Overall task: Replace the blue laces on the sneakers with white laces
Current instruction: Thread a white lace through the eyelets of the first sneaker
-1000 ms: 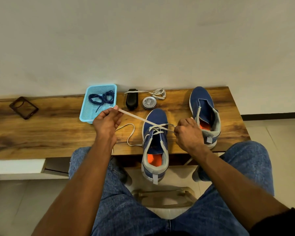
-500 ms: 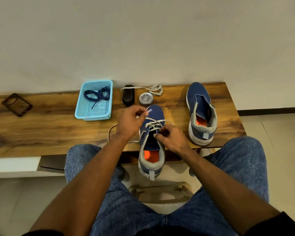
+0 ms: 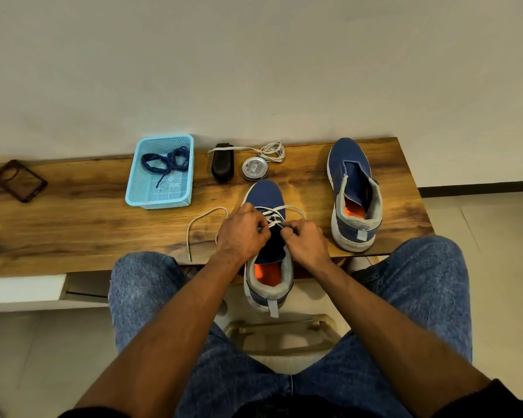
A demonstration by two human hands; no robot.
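A blue sneaker [image 3: 264, 194] lies in front of me, its heel hanging over the table's near edge, with a white lace [image 3: 277, 213] crossed through its upper eyelets. My left hand [image 3: 242, 232] pinches the lace at the sneaker's left eyelet row. My right hand [image 3: 307, 241] pinches the shoe's right eyelet edge. The lace's free left end [image 3: 194, 229] loops over the table. The second blue sneaker [image 3: 352, 191] stands unlaced at the right. Blue laces [image 3: 166, 162] lie in a light-blue basket [image 3: 136, 188]. A spare white lace [image 3: 269, 152] is coiled at the back.
The wooden table [image 3: 73, 224] also holds a black brush-like block [image 3: 222, 165], a round tin [image 3: 255, 168] and a dark phone case [image 3: 18, 180] at far left. A wall stands right behind the table. My knees in jeans flank a stool below.
My left hand, which held the lace stretched out to the left, has come in to the sneaker's eyelets. My right hand has shifted onto the eyelets too. The lace end now lies slack.
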